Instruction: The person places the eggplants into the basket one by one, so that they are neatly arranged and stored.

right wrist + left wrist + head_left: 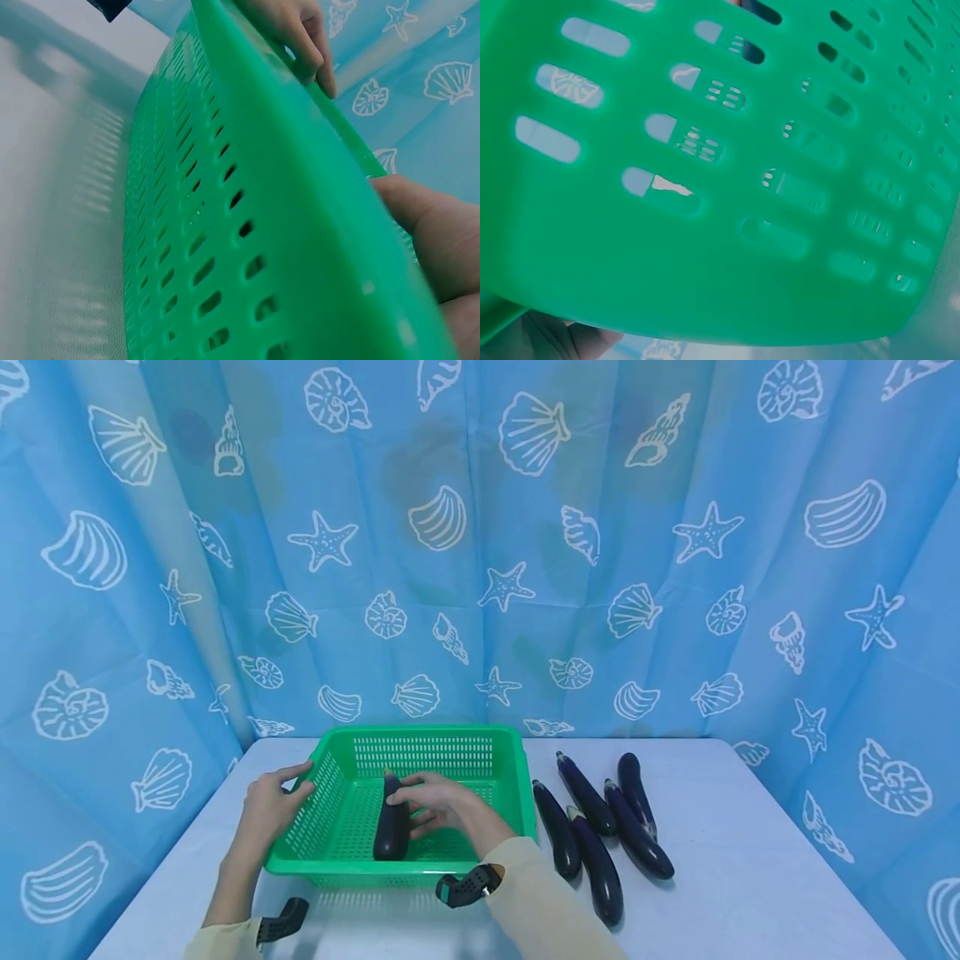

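A green plastic basket (420, 868) with slotted walls stands on the table. Inside it my right hand (442, 802) holds a dark purple eggplant (392, 827), thumb on one side near the stem end. The eggplant lies lengthwise, its rounded end toward me. My left hand (273, 806) grips the basket's left rim with thumb and fingers. The left wrist view shows mostly basket wall (667, 255), with part of the left hand (551, 337) below the rim. In the right wrist view, the basket wall hides the eggplant, and only part of the right hand (446, 251) shows.
Several eggplants (596, 864) lie in a loose group on the white table (750, 877), right of the basket. A blue curtain (480, 527) with white shell and starfish prints hangs behind and on both sides. Black straps with devices (467, 887) sit on both wrists.
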`<control>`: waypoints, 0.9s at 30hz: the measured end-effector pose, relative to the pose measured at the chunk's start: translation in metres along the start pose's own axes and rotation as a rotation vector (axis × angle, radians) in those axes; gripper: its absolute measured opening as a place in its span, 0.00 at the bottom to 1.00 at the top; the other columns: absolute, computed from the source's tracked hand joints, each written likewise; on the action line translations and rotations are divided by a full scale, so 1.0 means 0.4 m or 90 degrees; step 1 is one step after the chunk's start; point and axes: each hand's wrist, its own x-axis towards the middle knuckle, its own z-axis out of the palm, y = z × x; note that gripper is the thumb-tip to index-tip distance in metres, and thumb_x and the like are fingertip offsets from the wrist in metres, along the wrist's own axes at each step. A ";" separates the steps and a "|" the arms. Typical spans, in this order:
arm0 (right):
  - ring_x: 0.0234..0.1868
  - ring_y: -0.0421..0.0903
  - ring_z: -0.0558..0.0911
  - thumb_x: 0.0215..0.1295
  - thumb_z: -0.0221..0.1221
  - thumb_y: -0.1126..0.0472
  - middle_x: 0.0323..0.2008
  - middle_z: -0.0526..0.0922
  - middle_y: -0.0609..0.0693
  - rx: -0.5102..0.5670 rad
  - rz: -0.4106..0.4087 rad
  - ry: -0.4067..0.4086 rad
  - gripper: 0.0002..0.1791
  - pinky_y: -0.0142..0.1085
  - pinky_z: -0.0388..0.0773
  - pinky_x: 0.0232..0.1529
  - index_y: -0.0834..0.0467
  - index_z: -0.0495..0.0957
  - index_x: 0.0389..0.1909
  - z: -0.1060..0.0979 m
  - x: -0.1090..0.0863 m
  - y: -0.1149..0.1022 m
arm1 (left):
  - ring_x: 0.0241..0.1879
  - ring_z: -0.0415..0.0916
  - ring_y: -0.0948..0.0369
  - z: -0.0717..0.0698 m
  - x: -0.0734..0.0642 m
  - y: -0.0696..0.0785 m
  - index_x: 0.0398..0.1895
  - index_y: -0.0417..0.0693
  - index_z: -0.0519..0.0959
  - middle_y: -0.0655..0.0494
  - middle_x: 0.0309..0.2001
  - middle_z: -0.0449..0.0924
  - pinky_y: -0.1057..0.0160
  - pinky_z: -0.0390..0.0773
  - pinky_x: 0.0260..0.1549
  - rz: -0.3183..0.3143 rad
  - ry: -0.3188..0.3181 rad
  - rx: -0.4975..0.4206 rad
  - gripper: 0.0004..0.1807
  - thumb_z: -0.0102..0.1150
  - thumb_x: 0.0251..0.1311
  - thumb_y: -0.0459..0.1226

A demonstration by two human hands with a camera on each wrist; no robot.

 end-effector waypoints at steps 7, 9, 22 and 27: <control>0.37 0.55 0.84 0.59 0.66 0.55 0.44 0.78 0.61 0.010 0.011 0.006 0.36 0.43 0.84 0.34 0.57 0.65 0.68 -0.003 -0.003 0.001 | 0.23 0.72 0.58 0.000 0.002 0.002 0.64 0.40 0.74 0.39 0.37 0.82 0.62 0.69 0.21 -0.002 -0.004 0.001 0.26 0.52 0.63 0.37; 0.37 0.54 0.84 0.59 0.66 0.55 0.45 0.77 0.61 0.015 0.012 0.004 0.36 0.43 0.84 0.34 0.57 0.65 0.68 -0.004 -0.002 0.003 | 0.23 0.73 0.58 0.000 0.002 0.003 0.64 0.40 0.74 0.38 0.38 0.82 0.62 0.69 0.22 -0.004 -0.006 0.002 0.26 0.52 0.63 0.37; 0.40 0.56 0.86 0.60 0.65 0.55 0.47 0.81 0.63 0.059 0.018 -0.068 0.38 0.46 0.84 0.41 0.57 0.63 0.70 -0.003 -0.001 0.007 | 0.28 0.76 0.56 0.003 0.001 -0.003 0.64 0.40 0.73 0.31 0.54 0.78 0.63 0.71 0.25 -0.012 -0.006 0.015 0.25 0.52 0.63 0.38; 0.41 0.56 0.86 0.63 0.63 0.55 0.50 0.81 0.66 0.062 0.015 -0.103 0.37 0.47 0.83 0.43 0.60 0.62 0.71 -0.002 -0.010 0.005 | 0.28 0.76 0.56 0.005 0.003 -0.006 0.64 0.40 0.73 0.31 0.53 0.79 0.63 0.71 0.25 -0.009 -0.006 0.017 0.25 0.53 0.64 0.38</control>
